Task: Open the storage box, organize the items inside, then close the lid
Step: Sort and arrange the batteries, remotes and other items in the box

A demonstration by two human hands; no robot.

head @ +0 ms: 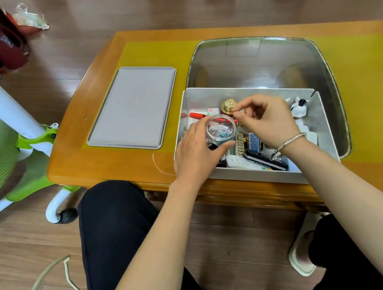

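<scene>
While the lid lies aside:
Left hand [195, 150]: small clear plastic jar [220, 129] is gripped over white storage box [251, 172].
Right hand [267, 119]: fingers [242, 110] pinched together just above jar; what is held cannot be told.
Grey flat lid [132, 107]: left of hands, on tabletop [114, 160].

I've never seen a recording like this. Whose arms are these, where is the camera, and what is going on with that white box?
There is no machine here: a person wears one wide-angle camera on the head, looking down at their own arms, dark trousers and the low wooden table with a yellow mat.

At the table's near edge stands an open white rectangular storage box. Its flat grey lid lies to the left on the mat. A shiny metal tray sits behind the box.

The left hand grips a small clear round jar holding small bits. The right hand, with a silver bangle on its wrist, pinches something tiny above the jar; I cannot tell what.

Inside the box lie a gold ornamental knob, a red pen, a white animal figurine and remote controls.
</scene>
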